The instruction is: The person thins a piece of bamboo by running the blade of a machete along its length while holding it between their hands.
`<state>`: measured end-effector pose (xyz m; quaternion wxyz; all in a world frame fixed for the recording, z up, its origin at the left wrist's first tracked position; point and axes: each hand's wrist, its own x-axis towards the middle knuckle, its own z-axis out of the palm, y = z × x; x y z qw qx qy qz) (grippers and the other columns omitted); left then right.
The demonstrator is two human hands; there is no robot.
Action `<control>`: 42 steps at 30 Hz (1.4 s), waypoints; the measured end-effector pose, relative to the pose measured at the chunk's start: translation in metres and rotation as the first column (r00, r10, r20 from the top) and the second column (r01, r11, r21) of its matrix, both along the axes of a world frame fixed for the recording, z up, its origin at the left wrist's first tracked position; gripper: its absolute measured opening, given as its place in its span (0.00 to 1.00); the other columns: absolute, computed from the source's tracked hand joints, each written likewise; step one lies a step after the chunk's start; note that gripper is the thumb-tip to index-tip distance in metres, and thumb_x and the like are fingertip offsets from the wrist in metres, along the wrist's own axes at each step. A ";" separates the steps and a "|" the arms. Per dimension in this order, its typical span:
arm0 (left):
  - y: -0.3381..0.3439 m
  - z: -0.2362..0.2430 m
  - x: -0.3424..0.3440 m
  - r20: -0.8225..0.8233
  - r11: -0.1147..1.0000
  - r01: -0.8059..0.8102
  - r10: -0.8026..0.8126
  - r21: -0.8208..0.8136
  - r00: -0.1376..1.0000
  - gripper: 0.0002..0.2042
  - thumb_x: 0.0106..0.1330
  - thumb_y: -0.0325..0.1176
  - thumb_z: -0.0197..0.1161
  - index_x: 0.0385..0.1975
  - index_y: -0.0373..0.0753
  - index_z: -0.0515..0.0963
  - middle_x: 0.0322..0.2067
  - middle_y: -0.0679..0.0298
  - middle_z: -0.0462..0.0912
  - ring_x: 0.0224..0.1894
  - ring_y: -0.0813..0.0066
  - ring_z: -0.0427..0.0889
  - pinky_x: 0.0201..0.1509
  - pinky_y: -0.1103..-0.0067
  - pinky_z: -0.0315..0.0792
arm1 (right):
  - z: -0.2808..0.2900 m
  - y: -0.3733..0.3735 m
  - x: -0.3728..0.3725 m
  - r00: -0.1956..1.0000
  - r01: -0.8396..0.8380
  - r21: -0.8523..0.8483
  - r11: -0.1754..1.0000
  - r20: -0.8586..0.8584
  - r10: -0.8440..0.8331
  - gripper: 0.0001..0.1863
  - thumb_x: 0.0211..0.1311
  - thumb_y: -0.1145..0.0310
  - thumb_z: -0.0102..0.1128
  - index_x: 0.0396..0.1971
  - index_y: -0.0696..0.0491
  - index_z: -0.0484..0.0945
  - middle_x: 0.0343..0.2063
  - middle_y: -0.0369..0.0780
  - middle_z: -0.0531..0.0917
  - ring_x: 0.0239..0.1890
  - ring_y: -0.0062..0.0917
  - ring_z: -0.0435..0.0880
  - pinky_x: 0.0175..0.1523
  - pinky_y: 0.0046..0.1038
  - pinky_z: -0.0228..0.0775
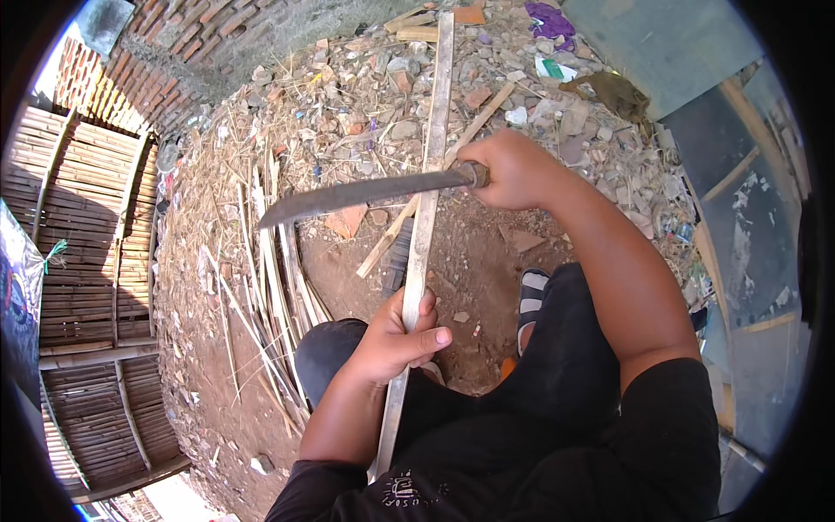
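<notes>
My left hand (396,335) is wrapped tight around a long bamboo slat (424,200), thumb pressed flat across its near face, fingers curled behind it. The slat runs from beside my lap away to the far rubble, nearly straight up the view. My right hand (513,170) is clenched around the handle of a machete (365,193), further off and to the right of the slat. The blade lies almost level, reaching leftward across the slat, its dull curved tip pointing left over the bare dirt; whether the edge touches the slat I cannot tell. Left of my left hand a heap of split bamboo strips (274,287) lies on the ground. Beyond, broken bricks and stones (374,96) cover the far ground. A woven bamboo panel (87,261) stands at far left. My striped sandal (532,296) shows near my right knee.
</notes>
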<state>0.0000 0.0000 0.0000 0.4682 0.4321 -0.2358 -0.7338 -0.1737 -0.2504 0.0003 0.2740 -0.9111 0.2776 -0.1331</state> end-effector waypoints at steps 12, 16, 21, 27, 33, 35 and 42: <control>0.003 -0.003 -0.002 -0.020 0.998 0.062 -0.062 0.001 0.998 0.19 0.62 0.23 0.72 0.37 0.47 0.64 0.19 0.76 0.64 0.16 0.87 0.62 0.19 0.85 0.57 | -0.013 -0.036 -0.014 0.932 0.289 0.261 0.921 0.145 -0.333 0.14 0.57 0.63 0.71 0.34 0.57 0.81 0.22 0.42 0.81 0.25 0.29 0.80 0.34 0.33 0.69; 0.001 -0.002 -0.002 -0.031 0.999 0.050 -0.049 0.010 0.998 0.19 0.62 0.23 0.73 0.36 0.47 0.65 0.19 0.76 0.65 0.16 0.87 0.63 0.19 0.84 0.58 | -0.004 -0.014 -0.014 0.978 0.160 0.114 0.981 0.118 -0.173 0.16 0.56 0.61 0.72 0.38 0.57 0.83 0.22 0.43 0.81 0.26 0.30 0.81 0.35 0.34 0.70; 0.002 -0.002 0.000 -0.037 0.998 0.063 -0.063 0.020 0.997 0.19 0.61 0.24 0.74 0.36 0.47 0.65 0.20 0.76 0.66 0.16 0.86 0.64 0.18 0.84 0.58 | 0.000 -0.026 -0.020 0.967 0.246 0.137 0.960 0.039 -0.253 0.16 0.55 0.61 0.71 0.40 0.55 0.84 0.26 0.47 0.85 0.34 0.41 0.86 0.40 0.40 0.74; 0.001 -0.004 0.001 -0.059 0.998 0.056 -0.056 -0.010 0.997 0.19 0.61 0.26 0.74 0.37 0.47 0.65 0.21 0.75 0.67 0.16 0.87 0.64 0.18 0.85 0.58 | 0.009 -0.010 -0.016 0.987 0.156 0.101 0.983 0.029 -0.159 0.17 0.52 0.61 0.72 0.39 0.54 0.85 0.27 0.49 0.85 0.35 0.43 0.87 0.41 0.42 0.76; 0.006 -0.004 -0.001 0.081 0.999 0.037 -0.035 -0.027 0.996 0.16 0.65 0.32 0.72 0.40 0.45 0.66 0.21 0.74 0.68 0.15 0.87 0.63 0.18 0.84 0.59 | 0.014 -0.011 -0.030 0.978 0.205 -0.003 0.979 0.040 -0.205 0.15 0.51 0.62 0.72 0.38 0.52 0.85 0.31 0.50 0.85 0.39 0.46 0.86 0.43 0.43 0.77; 0.008 -0.003 -0.001 0.089 0.999 0.036 -0.033 -0.025 0.995 0.15 0.67 0.34 0.70 0.41 0.44 0.67 0.21 0.73 0.68 0.15 0.87 0.63 0.19 0.85 0.59 | 0.015 -0.007 -0.033 0.980 0.198 0.001 0.980 0.002 -0.198 0.16 0.51 0.62 0.73 0.39 0.52 0.85 0.32 0.49 0.86 0.39 0.46 0.86 0.44 0.44 0.77; 0.013 -0.001 -0.003 0.292 0.999 0.010 0.002 -0.041 0.956 0.14 0.68 0.35 0.69 0.43 0.42 0.69 0.24 0.75 0.69 0.20 0.88 0.65 0.22 0.86 0.59 | 0.042 0.014 -0.034 0.972 0.061 -0.032 0.998 -0.226 -0.067 0.18 0.52 0.61 0.73 0.42 0.53 0.85 0.34 0.49 0.86 0.41 0.46 0.86 0.46 0.44 0.77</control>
